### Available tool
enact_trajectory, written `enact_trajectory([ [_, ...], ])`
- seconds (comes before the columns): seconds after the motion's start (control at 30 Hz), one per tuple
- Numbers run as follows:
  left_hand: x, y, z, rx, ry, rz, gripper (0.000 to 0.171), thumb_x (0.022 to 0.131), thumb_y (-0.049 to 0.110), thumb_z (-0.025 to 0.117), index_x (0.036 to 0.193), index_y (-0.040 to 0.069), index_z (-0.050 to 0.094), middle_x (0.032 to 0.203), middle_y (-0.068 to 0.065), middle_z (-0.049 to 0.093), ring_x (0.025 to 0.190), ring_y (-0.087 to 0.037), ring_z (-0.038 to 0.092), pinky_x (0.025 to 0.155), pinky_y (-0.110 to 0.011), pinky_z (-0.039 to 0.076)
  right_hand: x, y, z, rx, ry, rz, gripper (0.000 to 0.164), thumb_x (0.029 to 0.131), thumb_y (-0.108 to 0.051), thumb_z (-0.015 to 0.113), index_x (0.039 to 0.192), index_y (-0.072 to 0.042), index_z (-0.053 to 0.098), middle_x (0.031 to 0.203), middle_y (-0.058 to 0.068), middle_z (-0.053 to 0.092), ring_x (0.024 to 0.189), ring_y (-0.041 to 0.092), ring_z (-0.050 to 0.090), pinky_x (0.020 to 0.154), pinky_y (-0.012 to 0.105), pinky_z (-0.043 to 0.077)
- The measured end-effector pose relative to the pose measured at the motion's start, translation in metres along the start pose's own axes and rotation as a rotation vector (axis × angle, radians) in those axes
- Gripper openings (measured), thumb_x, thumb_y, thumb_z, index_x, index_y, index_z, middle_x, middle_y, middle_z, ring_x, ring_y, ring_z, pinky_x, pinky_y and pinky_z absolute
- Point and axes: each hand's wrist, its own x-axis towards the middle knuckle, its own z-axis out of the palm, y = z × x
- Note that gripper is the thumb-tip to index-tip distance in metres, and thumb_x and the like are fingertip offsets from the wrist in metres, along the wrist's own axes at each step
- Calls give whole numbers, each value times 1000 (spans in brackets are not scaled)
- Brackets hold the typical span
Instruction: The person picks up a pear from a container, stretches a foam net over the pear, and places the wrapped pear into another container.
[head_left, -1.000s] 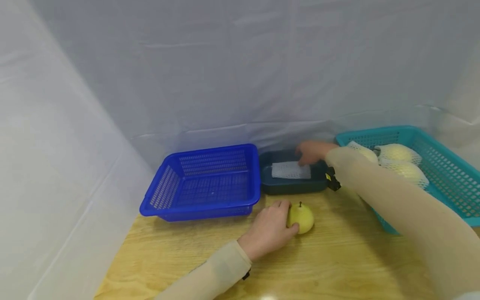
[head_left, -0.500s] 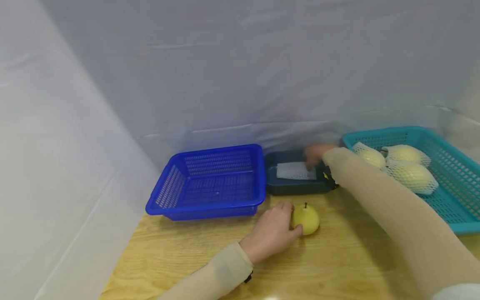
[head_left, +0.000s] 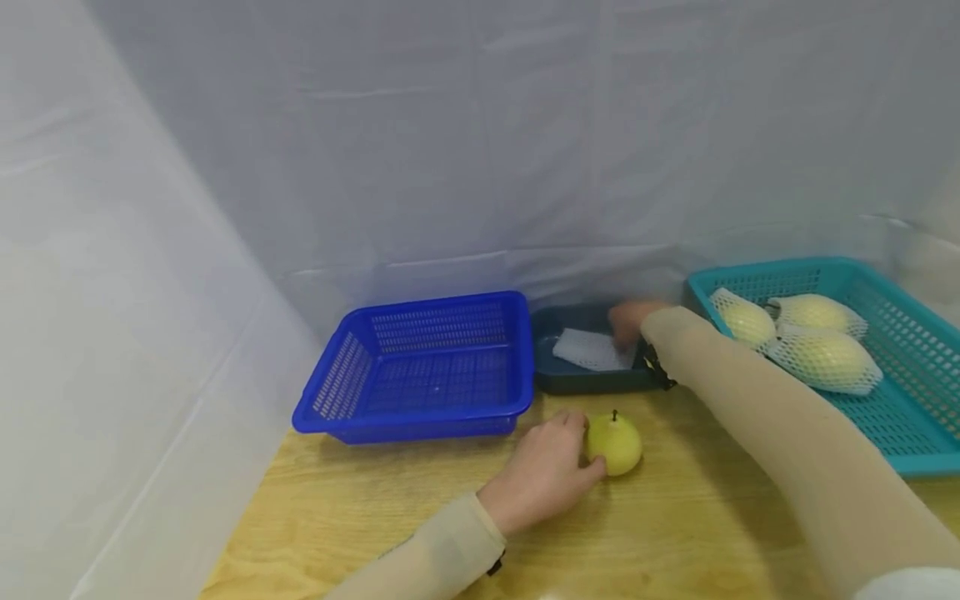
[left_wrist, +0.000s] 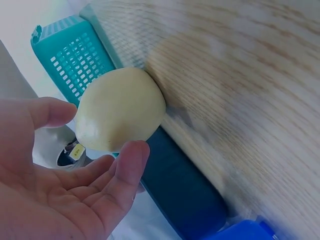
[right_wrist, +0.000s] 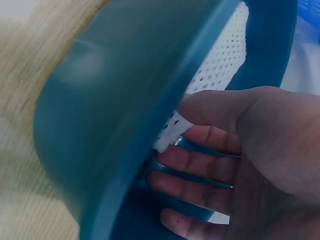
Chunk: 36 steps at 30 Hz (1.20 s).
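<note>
A yellow pear (head_left: 613,444) with a dark stem sits upright on the wooden table. My left hand (head_left: 543,475) holds it from the left, thumb at its near side and fingertips at its far side; the left wrist view shows the pear (left_wrist: 120,110) between thumb and fingers. My right hand (head_left: 632,322) reaches into a dark teal tray (head_left: 592,382). There it pinches the end of a flat white foam net sleeve (head_left: 592,348). In the right wrist view the thumb lies over the foam net (right_wrist: 220,65) with the forefinger under it.
A blue basket (head_left: 412,414) stands left of the tray, with nothing in it. At the right is a turquoise basket (head_left: 918,462) with several net-wrapped pears (head_left: 828,358). White sheeting (head_left: 450,167) hangs close behind the containers.
The net sleeve has turned in the tray, its right end shifting nearer under my right hand. My left hand stays at the pear. The head view has swung slightly left.
</note>
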Motion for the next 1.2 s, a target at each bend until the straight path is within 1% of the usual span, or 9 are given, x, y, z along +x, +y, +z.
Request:
enact_trajectory([
  [0.1,-1,-1,1,1,-1,7,38,92,39,68,113,8,61,93,3,59,73,-6,53,61,-21,47,-5,0,-1,-3,8,-10,13,84,-17,74,92,-10,69,94,7,68,86,25,63,74,44,55],
  [0.23,-1,-2,1,10,-1,13,39,93,40,67,115,8,62,95,2,61,75,-7,54,63,-22,49,-12,-3,-5,15,25,-25,6,89,-11,66,91,-7,70,86,8,65,73,21,58,64,37,51],
  [0.4,-2,-3,0,5,11,15,42,93,39,67,119,6,63,102,-2,65,81,-11,60,68,-25,53,-20,-5,-12,52,52,-64,17,95,-6,56,90,-6,72,74,8,63,56,15,52,54,30,46],
  [0.53,-2,-4,-1,-11,6,-9,46,93,40,66,124,6,63,112,-6,68,93,-16,66,77,-30,57,-29,-7,-18,40,129,-120,18,97,-6,54,96,-4,71,79,9,66,60,17,56,57,32,47],
  [0.67,-2,-4,-2,-21,4,-28,49,94,40,65,128,5,62,119,-8,68,103,-20,68,84,-34,58,-34,-7,-21,29,208,-159,20,97,-5,52,103,0,70,88,11,68,68,20,59,62,36,50],
  [0.87,-2,-4,-4,-48,6,-28,49,94,39,66,129,5,61,121,-9,68,105,-22,68,87,-35,57,-42,0,-22,89,267,-175,31,100,-7,46,124,3,64,110,18,69,85,25,64,73,44,53],
  [0.97,-2,-5,-4,-50,9,-30,49,93,39,66,129,5,61,121,-10,68,105,-23,67,88,-36,57,-49,4,-21,116,310,-202,34,101,-9,45,129,3,61,115,19,68,91,26,65,80,49,54],
  [1.03,-1,-5,-5,-53,15,-34,50,93,38,66,130,4,61,122,-10,68,107,-24,67,89,-37,57,-55,6,-21,138,343,-223,34,102,-10,46,129,3,60,111,17,69,91,25,65,82,50,54],
  [1.2,0,-7,-8,-85,47,-46,48,94,34,65,131,4,61,128,-11,67,115,-26,65,96,-41,54,-77,1,-22,204,425,-303,24,103,-12,49,117,0,64,93,9,68,76,19,62,71,44,52],
])
